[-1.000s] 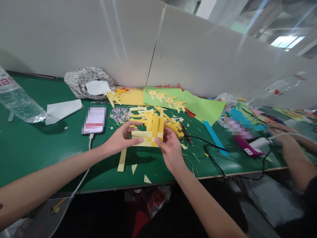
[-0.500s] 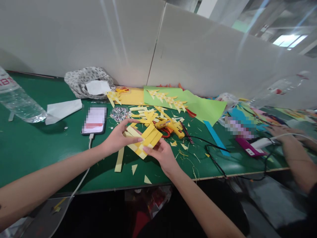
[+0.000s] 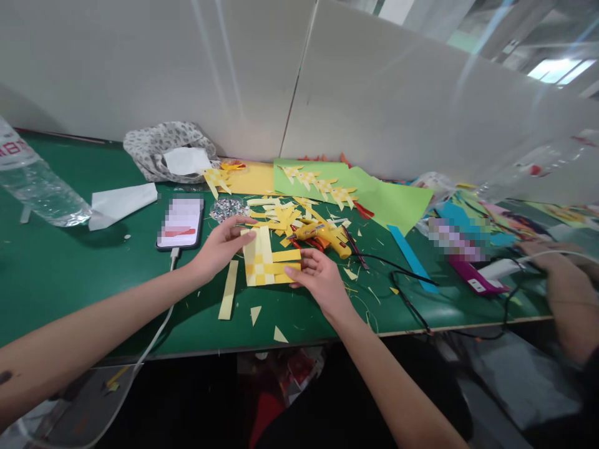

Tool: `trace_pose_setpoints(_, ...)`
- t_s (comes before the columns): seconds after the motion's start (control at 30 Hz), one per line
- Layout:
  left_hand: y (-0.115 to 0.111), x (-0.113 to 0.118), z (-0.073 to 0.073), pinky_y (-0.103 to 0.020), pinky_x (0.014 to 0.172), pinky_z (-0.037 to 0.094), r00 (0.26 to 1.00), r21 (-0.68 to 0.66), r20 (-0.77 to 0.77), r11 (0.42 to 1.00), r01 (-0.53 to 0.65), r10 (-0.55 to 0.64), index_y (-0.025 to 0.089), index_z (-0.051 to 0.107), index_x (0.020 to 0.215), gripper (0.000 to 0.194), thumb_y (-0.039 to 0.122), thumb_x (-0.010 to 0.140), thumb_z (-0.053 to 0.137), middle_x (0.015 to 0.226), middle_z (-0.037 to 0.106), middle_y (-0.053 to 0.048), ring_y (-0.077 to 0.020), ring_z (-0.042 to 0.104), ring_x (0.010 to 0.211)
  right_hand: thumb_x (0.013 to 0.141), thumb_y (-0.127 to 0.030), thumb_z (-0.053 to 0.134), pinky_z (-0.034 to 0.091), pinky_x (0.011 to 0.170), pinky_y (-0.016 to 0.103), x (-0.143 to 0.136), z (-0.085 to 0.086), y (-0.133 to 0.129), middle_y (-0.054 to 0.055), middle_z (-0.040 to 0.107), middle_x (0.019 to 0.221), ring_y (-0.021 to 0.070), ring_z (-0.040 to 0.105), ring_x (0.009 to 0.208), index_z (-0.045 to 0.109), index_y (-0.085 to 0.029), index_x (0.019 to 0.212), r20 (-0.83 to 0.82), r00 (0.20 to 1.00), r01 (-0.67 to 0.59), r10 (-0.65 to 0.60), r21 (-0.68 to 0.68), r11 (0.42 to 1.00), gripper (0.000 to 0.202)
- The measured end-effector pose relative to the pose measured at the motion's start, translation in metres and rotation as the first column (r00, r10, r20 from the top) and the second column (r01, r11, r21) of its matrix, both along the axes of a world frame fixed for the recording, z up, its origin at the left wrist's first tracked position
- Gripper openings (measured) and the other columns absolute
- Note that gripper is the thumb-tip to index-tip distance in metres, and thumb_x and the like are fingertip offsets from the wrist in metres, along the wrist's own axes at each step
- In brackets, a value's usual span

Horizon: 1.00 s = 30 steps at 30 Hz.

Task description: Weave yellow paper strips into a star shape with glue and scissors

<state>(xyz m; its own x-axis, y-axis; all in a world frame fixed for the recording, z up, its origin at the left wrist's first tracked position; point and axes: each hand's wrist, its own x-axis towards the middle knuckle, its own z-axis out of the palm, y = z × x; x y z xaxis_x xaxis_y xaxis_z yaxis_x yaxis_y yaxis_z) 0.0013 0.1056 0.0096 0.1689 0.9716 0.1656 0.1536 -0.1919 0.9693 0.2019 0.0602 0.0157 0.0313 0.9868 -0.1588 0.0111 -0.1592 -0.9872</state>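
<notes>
Between my hands is a piece of woven paper strips, pale yellow strips crossing darker yellow ones in a checkered corner. My left hand pinches the upper ends of the pale strips. The darker strips' right ends are gripped by my right hand, thumb on top. Just beyond the weave lie a yellow glue gun and a heap of yellow paper scraps. One loose pale strip lies on the green table below my left hand.
A phone on a white cable lies left, near a water bottle. Checkered paper fish rest on green paper at the back. A blue strip and black cord lie right, by another person's hand.
The woven paper has turned from a diagonal tilt to nearly square with the table edge. My right hand has shifted up and right along the darker strips; the left has moved slightly left.
</notes>
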Motion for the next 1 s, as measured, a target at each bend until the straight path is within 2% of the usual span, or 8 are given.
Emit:
trace_pose_setpoints(0.13,0.007,-0.003,-0.002,-0.023,0.065,0.05,0.969,-0.055,0.23,0.996,-0.077,0.087,0.022,0.057,0.1,0.025,0.035,0.078,0.059,0.096,0.067,-0.004,-0.0161,0.062,0.088,0.048,-0.028,0.078,0.054,0.051,0.024,0.001,0.002,0.0,0.001,0.065,0.074,0.0144,0.062,0.065,0.055,-0.016,0.086,0.016,1.0,-0.011,0.011,-0.019,1.0,0.046)
trace_pose_setpoints(0.23,0.011,-0.006,-0.003,-0.026,0.073,0.052,0.94,-0.013,0.305,0.988,-0.157,0.153,0.021,0.058,0.096,0.026,0.032,0.074,0.065,0.099,0.068,-0.005,-0.0173,0.063,0.092,0.048,-0.03,0.077,0.054,0.052,0.026,0.002,0.002,0.001,0.001,0.064,0.074,0.0152,0.062,0.066,0.054,-0.017,0.085,0.025,0.999,-0.023,0.023,-0.014,1.0,0.046)
trace_pose_setpoints(0.47,0.01,-0.007,-0.001,-0.031,0.08,0.053,0.956,0.0,0.258,0.99,-0.142,0.138,0.017,0.062,0.086,0.027,0.029,0.065,0.072,0.087,0.07,-0.006,-0.0189,0.065,0.085,0.051,-0.034,0.075,0.052,0.049,0.027,0.005,0.0,0.001,0.0,0.06,0.071,0.0146,0.058,0.062,0.052,-0.018,0.088,0.113,0.992,-0.046,0.047,-0.008,0.999,0.047)
trace_pose_setpoints(0.6,0.009,-0.006,-0.003,-0.031,0.079,0.053,0.978,-0.012,0.202,0.999,-0.051,0.053,0.019,0.063,0.086,0.022,0.029,0.068,0.07,0.087,0.069,-0.005,-0.0176,0.066,0.083,0.062,-0.04,0.067,0.046,0.046,0.026,0.006,0.001,-0.001,-0.003,0.053,0.065,0.0116,0.051,0.054,0.053,-0.019,0.084,0.391,0.92,-0.04,-0.008,0.115,0.992,0.033)
trace_pose_setpoints(0.67,0.008,-0.004,-0.004,-0.031,0.08,0.053,0.976,-0.035,0.217,0.999,0.015,-0.007,0.02,0.063,0.09,0.022,0.028,0.07,0.067,0.085,0.069,-0.003,-0.0168,0.066,0.082,0.067,-0.04,0.063,0.045,0.052,0.026,0.006,0.002,-0.003,-0.001,0.052,0.068,0.0117,0.049,0.058,0.054,-0.019,0.078,0.555,0.809,-0.003,-0.192,0.332,0.943,0.026)
trace_pose_setpoints(0.77,0.004,-0.001,-0.003,-0.032,0.083,0.052,0.963,-0.053,0.257,0.993,0.101,-0.084,0.021,0.06,0.099,0.028,0.023,0.072,0.066,0.085,0.068,-0.002,-0.0164,0.066,0.084,0.074,-0.037,0.059,0.045,0.062,0.029,0.005,0.003,-0.006,0.003,0.056,0.076,0.0146,0.052,0.069,0.055,-0.019,0.075,0.617,0.678,-0.058,-0.4,0.587,0.807,0.018)
trace_pose_setpoints(0.87,-0.003,0.004,0.001,-0.033,0.088,0.05,0.951,-0.086,0.263,0.978,0.192,-0.163,0.021,0.057,0.103,0.031,0.019,0.072,0.065,0.096,0.067,-0.004,-0.0165,0.066,0.087,0.077,-0.033,0.057,0.046,0.07,0.031,0.001,0.001,-0.006,0.004,0.059,0.081,0.0166,0.054,0.077,0.059,-0.02,0.081,0.632,0.674,-0.204,-0.381,0.656,0.727,0.013)
trace_pose_setpoints(1.0,-0.012,0.009,0.004,-0.031,0.078,0.053,0.947,-0.166,0.228,0.949,0.269,-0.228,0.019,0.056,0.098,0.032,0.019,0.069,0.067,0.094,0.066,-0.004,-0.0153,0.066,0.079,0.074,-0.033,0.063,0.047,0.076,0.034,-0.008,-0.005,-0.003,0.006,0.063,0.094,0.0197,0.056,0.088,0.061,-0.022,0.099,0.674,0.693,-0.352,-0.258,0.628,0.694,0.027)
